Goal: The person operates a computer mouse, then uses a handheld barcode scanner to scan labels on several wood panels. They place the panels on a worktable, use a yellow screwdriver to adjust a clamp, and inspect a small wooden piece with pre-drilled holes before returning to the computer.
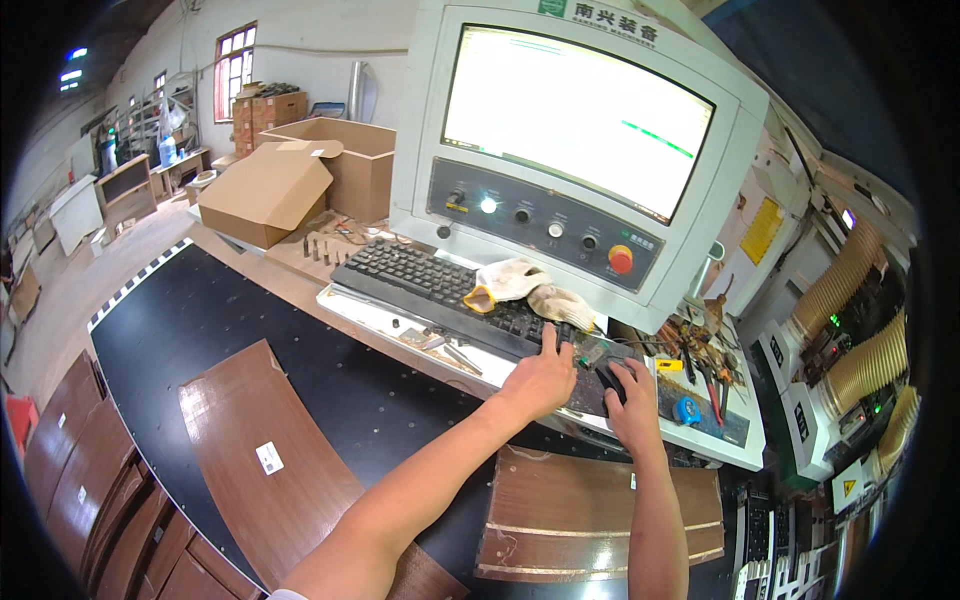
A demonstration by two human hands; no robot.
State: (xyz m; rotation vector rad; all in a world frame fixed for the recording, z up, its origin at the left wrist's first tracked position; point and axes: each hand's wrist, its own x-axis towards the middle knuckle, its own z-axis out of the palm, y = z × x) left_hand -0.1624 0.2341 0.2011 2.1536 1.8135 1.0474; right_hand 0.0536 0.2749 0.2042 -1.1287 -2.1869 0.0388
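My left hand (540,383) is at the right end of a black keyboard (400,277), its index finger stretched out onto the keys and the other fingers bent. It holds nothing. Over a dark computer mouse (609,380) lies my right hand (632,408), with the fingers curved around it. A pair of white work gloves (517,280) rests across the keyboard, covering some keys. Above stands a grey machine console with a bright screen (575,115); below the screen are several knobs and a red push button (621,260).
Brown wood-grain panels (235,390) with white labels lie on the black table (150,320). Right of the mouse are a blue tape measure (687,410) and loose hand tools. An open cardboard box (350,160) stands at the back left. Ribbed hoses (840,275) run along the right.
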